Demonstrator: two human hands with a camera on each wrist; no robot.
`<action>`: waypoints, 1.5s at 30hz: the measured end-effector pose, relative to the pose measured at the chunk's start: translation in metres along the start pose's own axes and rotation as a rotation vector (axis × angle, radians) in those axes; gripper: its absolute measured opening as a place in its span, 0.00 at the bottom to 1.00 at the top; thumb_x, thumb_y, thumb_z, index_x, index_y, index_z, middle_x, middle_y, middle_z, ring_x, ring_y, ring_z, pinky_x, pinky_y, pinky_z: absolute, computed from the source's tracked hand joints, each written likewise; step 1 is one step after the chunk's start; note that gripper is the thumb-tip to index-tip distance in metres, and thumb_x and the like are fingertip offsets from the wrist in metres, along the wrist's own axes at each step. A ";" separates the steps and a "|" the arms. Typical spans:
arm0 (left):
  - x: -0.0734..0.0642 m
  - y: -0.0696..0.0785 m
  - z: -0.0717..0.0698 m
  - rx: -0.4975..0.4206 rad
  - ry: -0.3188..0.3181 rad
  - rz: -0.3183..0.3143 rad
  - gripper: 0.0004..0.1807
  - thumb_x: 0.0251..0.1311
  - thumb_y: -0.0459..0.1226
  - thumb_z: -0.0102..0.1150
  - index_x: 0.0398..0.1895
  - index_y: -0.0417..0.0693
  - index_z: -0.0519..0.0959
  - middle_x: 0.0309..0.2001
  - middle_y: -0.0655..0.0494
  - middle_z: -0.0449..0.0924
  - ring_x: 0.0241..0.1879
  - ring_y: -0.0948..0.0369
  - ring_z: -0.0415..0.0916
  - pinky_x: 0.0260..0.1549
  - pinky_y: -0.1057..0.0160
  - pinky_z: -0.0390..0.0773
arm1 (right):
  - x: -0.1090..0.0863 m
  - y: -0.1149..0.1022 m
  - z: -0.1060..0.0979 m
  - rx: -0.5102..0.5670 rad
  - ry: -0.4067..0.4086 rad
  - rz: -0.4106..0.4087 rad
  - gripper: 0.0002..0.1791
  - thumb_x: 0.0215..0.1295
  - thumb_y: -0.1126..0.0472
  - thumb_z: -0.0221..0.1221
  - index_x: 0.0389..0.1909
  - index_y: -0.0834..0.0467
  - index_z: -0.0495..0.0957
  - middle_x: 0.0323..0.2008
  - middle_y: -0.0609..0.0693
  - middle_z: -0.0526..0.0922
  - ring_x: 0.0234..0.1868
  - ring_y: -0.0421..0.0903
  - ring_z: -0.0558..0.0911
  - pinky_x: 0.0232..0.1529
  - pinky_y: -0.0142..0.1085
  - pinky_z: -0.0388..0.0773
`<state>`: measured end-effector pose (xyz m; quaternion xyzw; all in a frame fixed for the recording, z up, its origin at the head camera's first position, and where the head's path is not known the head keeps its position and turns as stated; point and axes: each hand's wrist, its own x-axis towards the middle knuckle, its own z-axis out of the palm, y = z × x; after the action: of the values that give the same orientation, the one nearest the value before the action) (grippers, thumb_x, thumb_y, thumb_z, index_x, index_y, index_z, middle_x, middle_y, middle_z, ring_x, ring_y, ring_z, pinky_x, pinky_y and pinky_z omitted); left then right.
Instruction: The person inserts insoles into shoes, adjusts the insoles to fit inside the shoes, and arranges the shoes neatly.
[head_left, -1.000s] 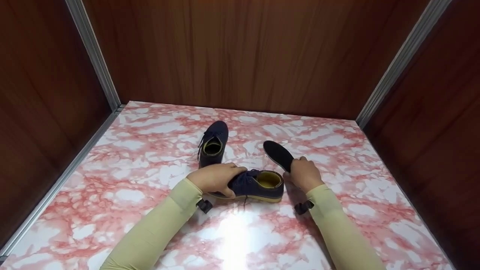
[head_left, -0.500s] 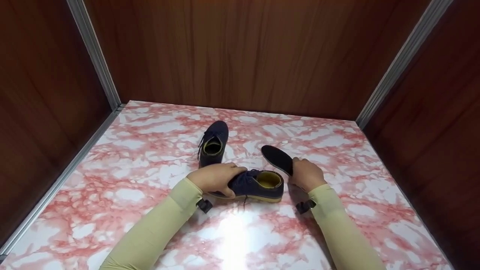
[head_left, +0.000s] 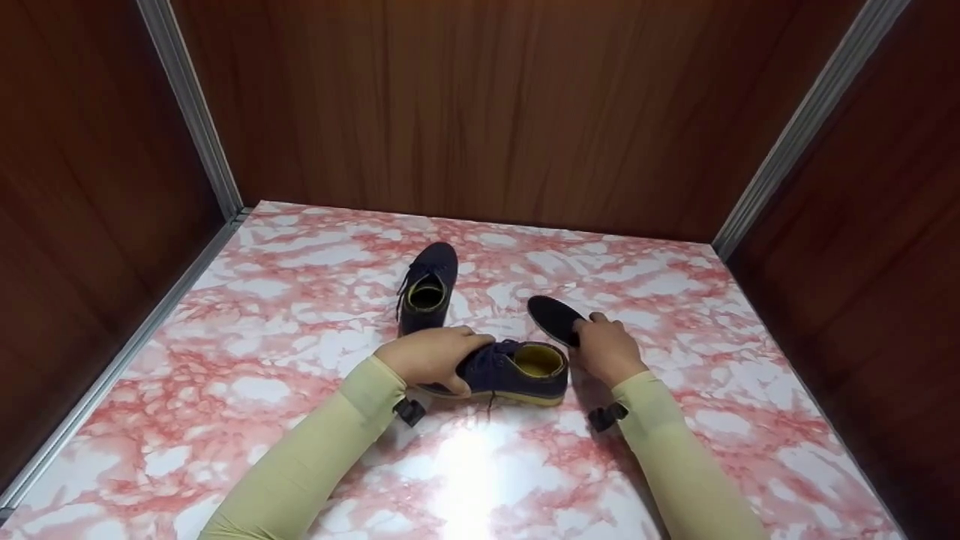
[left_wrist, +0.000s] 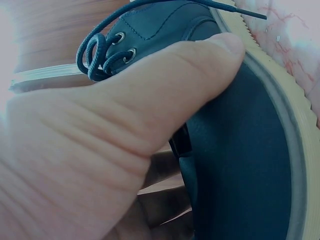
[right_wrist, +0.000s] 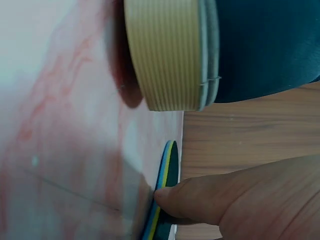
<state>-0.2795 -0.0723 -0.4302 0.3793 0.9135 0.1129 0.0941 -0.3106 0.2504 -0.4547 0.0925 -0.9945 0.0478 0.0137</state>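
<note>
In the head view my left hand grips a navy lace-up shoe across its toe end, heel pointing right. The left wrist view shows my thumb pressed on the shoe's side just above the tan sole, fingers round the far side. Its opening shows a yellow lining. Just right of the heel, my right hand pinches a black insole, whose rounded end points back and left. Blue and yellow layers show along the insole's edge in the right wrist view, below the shoe heel.
A second navy shoe stands behind my left hand, toe toward the back wall. Brown wood-look panels and metal posts bound the red-and-white marbled tabletop at the back and both sides.
The insole's far end has come lower and nearer to me. My right hand's fingers have shifted along it and now lie over its top. The left hand and both shoes have stayed put.
</note>
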 end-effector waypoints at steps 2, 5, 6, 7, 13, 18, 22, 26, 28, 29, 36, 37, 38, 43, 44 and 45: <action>0.000 0.000 -0.001 -0.003 -0.001 -0.001 0.50 0.63 0.48 0.80 0.85 0.51 0.65 0.73 0.45 0.79 0.70 0.46 0.80 0.73 0.47 0.77 | 0.000 0.000 -0.001 0.006 0.007 0.002 0.18 0.72 0.58 0.68 0.58 0.61 0.85 0.64 0.71 0.81 0.55 0.75 0.84 0.51 0.68 0.85; 0.000 0.001 -0.001 -0.004 -0.001 0.000 0.50 0.63 0.48 0.80 0.85 0.51 0.65 0.73 0.45 0.79 0.70 0.46 0.80 0.73 0.47 0.78 | 0.000 0.001 0.000 0.020 0.000 0.005 0.18 0.71 0.58 0.69 0.57 0.63 0.84 0.58 0.70 0.83 0.53 0.73 0.84 0.50 0.67 0.85; 0.000 0.001 -0.001 -0.002 -0.001 0.001 0.50 0.63 0.48 0.80 0.85 0.51 0.66 0.73 0.44 0.79 0.70 0.46 0.80 0.73 0.47 0.78 | 0.000 0.001 0.000 0.025 -0.002 0.007 0.19 0.71 0.57 0.69 0.57 0.63 0.84 0.57 0.70 0.83 0.52 0.73 0.85 0.51 0.67 0.85; 0.000 0.001 -0.001 0.001 -0.001 0.002 0.50 0.63 0.49 0.80 0.85 0.51 0.66 0.73 0.44 0.79 0.70 0.46 0.80 0.73 0.47 0.78 | 0.000 0.001 0.000 0.030 -0.005 0.008 0.20 0.71 0.57 0.69 0.58 0.63 0.83 0.56 0.71 0.84 0.52 0.73 0.85 0.51 0.66 0.84; 0.002 0.001 0.000 0.001 -0.002 0.002 0.50 0.63 0.48 0.80 0.85 0.50 0.65 0.72 0.44 0.79 0.69 0.46 0.81 0.72 0.47 0.79 | 0.001 0.004 0.005 0.053 -0.008 0.005 0.26 0.73 0.52 0.70 0.63 0.66 0.81 0.55 0.71 0.87 0.55 0.72 0.85 0.58 0.65 0.82; 0.002 0.001 0.001 -0.002 0.000 0.001 0.49 0.63 0.48 0.81 0.84 0.51 0.66 0.71 0.45 0.80 0.68 0.46 0.82 0.72 0.48 0.79 | 0.002 0.006 0.006 0.051 -0.004 -0.003 0.24 0.73 0.55 0.70 0.60 0.68 0.80 0.51 0.71 0.89 0.53 0.72 0.88 0.54 0.65 0.84; 0.001 0.002 0.001 -0.003 0.003 -0.002 0.49 0.62 0.47 0.81 0.84 0.52 0.66 0.71 0.45 0.80 0.69 0.47 0.81 0.72 0.48 0.78 | 0.001 0.005 0.003 0.036 -0.003 0.003 0.22 0.71 0.58 0.69 0.57 0.70 0.81 0.49 0.71 0.88 0.52 0.71 0.88 0.52 0.65 0.85; 0.001 0.002 0.000 -0.006 -0.005 -0.004 0.50 0.63 0.47 0.81 0.85 0.51 0.66 0.72 0.44 0.79 0.70 0.46 0.81 0.73 0.47 0.78 | 0.001 0.004 0.001 0.027 -0.013 -0.006 0.24 0.70 0.60 0.69 0.59 0.72 0.79 0.50 0.72 0.88 0.52 0.72 0.88 0.54 0.65 0.85; 0.001 0.002 0.000 -0.009 -0.010 -0.008 0.50 0.63 0.47 0.80 0.85 0.51 0.65 0.73 0.44 0.79 0.70 0.45 0.80 0.73 0.47 0.77 | 0.000 0.005 0.000 0.024 -0.014 -0.018 0.24 0.69 0.61 0.69 0.58 0.73 0.79 0.49 0.72 0.88 0.51 0.72 0.88 0.53 0.65 0.85; 0.001 0.002 0.000 -0.009 -0.011 -0.009 0.50 0.63 0.47 0.80 0.85 0.51 0.65 0.73 0.44 0.78 0.70 0.45 0.80 0.73 0.47 0.77 | 0.000 0.005 -0.001 0.022 -0.015 -0.022 0.24 0.69 0.60 0.70 0.58 0.73 0.79 0.48 0.72 0.88 0.50 0.71 0.88 0.53 0.64 0.85; 0.001 0.001 -0.001 -0.006 -0.013 -0.012 0.51 0.64 0.48 0.80 0.86 0.50 0.64 0.73 0.43 0.78 0.70 0.45 0.80 0.73 0.46 0.78 | 0.000 0.005 0.002 0.047 -0.025 -0.017 0.35 0.70 0.44 0.71 0.57 0.74 0.80 0.49 0.72 0.85 0.49 0.72 0.86 0.56 0.65 0.83; 0.001 0.001 0.000 -0.005 -0.012 -0.010 0.51 0.63 0.48 0.80 0.86 0.50 0.64 0.73 0.43 0.78 0.70 0.44 0.80 0.73 0.46 0.78 | 0.000 0.005 0.002 0.048 -0.025 -0.017 0.37 0.70 0.43 0.71 0.57 0.74 0.80 0.49 0.72 0.84 0.50 0.73 0.85 0.56 0.65 0.83; 0.001 0.001 0.000 -0.007 -0.013 -0.009 0.51 0.63 0.48 0.80 0.86 0.50 0.64 0.73 0.43 0.78 0.70 0.44 0.80 0.73 0.46 0.78 | 0.001 0.005 0.003 0.050 -0.027 -0.012 0.37 0.69 0.43 0.71 0.57 0.74 0.79 0.49 0.73 0.84 0.50 0.73 0.85 0.57 0.65 0.83; 0.002 0.000 0.000 -0.006 -0.019 -0.013 0.51 0.64 0.48 0.80 0.86 0.51 0.64 0.74 0.44 0.78 0.70 0.45 0.80 0.73 0.46 0.77 | 0.003 0.006 0.002 0.075 -0.023 -0.008 0.33 0.67 0.49 0.75 0.56 0.72 0.78 0.47 0.71 0.87 0.49 0.70 0.88 0.55 0.63 0.84; 0.002 0.000 0.000 -0.006 -0.018 -0.015 0.51 0.64 0.48 0.80 0.86 0.51 0.64 0.74 0.44 0.78 0.70 0.45 0.80 0.73 0.46 0.78 | 0.003 0.007 0.002 0.079 -0.021 -0.010 0.32 0.66 0.50 0.76 0.56 0.72 0.78 0.47 0.70 0.88 0.49 0.69 0.88 0.54 0.63 0.85; 0.002 0.000 0.000 -0.006 -0.016 -0.016 0.51 0.64 0.48 0.80 0.86 0.51 0.64 0.73 0.44 0.78 0.70 0.45 0.80 0.73 0.46 0.78 | 0.003 0.007 0.001 0.082 -0.016 -0.016 0.31 0.65 0.52 0.77 0.55 0.71 0.78 0.46 0.70 0.88 0.48 0.68 0.89 0.53 0.63 0.85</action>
<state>-0.2806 -0.0708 -0.4307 0.3728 0.9153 0.1116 0.1035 -0.3147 0.2568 -0.4561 0.1011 -0.9910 0.0876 0.0026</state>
